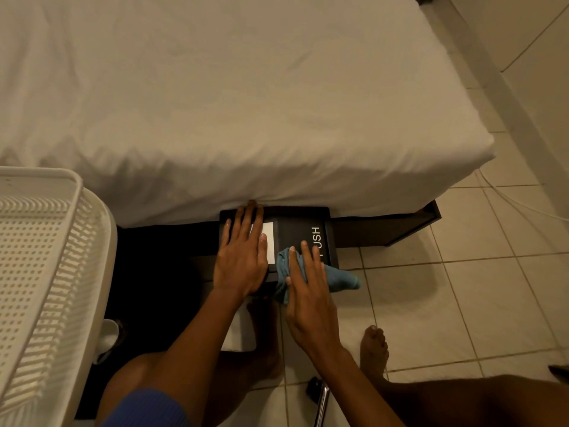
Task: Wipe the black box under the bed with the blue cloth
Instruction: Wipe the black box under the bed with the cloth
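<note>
The black box [295, 229] sticks out from under the bed's edge, with white lettering and a white label on its top. My left hand [241, 257] lies flat on the box's left part, fingers spread, covering part of the label. My right hand [308, 288] presses flat on the blue cloth [338, 280], which lies over the box's near right corner and hangs off toward the floor. The rear of the box is hidden beneath the mattress.
A bed with a white sheet [246, 103] fills the upper view. A white perforated basket [46, 272] stands at the left. My bare feet and knees rest on the tiled floor [462, 288]. A metal leg with a black caster [318, 396] is near the bottom.
</note>
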